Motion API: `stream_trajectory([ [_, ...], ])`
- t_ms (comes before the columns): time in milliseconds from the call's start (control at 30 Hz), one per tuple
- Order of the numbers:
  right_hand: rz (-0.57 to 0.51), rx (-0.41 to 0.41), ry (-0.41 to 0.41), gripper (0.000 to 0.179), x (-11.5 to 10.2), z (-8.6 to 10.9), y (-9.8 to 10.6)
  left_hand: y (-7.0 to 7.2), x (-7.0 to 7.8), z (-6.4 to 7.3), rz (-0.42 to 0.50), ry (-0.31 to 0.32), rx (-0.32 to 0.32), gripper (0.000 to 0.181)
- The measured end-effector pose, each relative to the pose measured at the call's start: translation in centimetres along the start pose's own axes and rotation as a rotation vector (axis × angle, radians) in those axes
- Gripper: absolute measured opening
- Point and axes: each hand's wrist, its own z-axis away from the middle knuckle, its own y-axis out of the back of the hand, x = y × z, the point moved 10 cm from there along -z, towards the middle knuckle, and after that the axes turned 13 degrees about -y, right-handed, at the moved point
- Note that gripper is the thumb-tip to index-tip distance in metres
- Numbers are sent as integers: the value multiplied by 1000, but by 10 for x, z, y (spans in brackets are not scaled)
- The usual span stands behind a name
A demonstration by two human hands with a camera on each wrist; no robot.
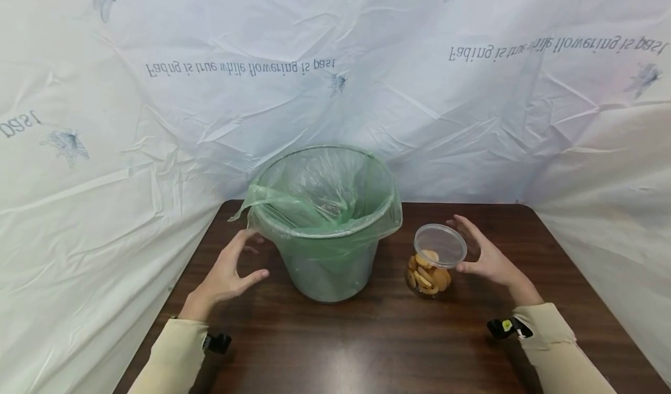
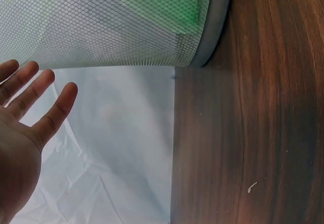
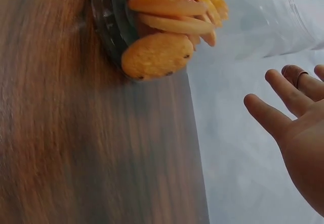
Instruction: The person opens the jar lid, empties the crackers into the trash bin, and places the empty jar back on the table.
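A grey mesh waste bin [image 1: 329, 277] stands on the table, lined with a thin green plastic bag [image 1: 314, 243] folded over its rim. Beside its left side is my left hand [image 1: 224, 274], fingers spread and relaxed, fingertips near the bag's hanging edge. To the right of the bin stands a clear plastic jar [image 1: 439, 247] with a lid, partly filled with round cookies [image 1: 428, 277]. My right hand [image 1: 487, 260] curves loosely at the jar's right side, thumb and fingertips close to its upper edge. The right wrist view shows those fingers [image 3: 268, 113] spread and apart from the jar wall.
The dark wooden table [image 1: 335, 336] has rounded back corners. White plastic sheeting [image 1: 367, 102] with printed lettering hangs behind and at both sides, close to the table's edges. A dark band with a small device [image 1: 507, 326] sits at the right wrist.
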Motion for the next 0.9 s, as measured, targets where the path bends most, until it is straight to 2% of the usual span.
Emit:
stream_trajectory([
  [233, 8, 17, -17, 109, 4, -2, -6, 2, 13, 0, 34, -74, 26, 87],
  [433, -78, -36, 5, 110, 4, -3, -16, 1, 15, 1, 53, -82, 29, 87],
  [767, -162, -39, 79, 101, 9, -1, -24, -2, 20, 2, 89, -109, 36, 82],
  [900, -204, -43, 106, 98, 9, -1, -25, -6, 21, 1, 80, -101, 7, 80],
])
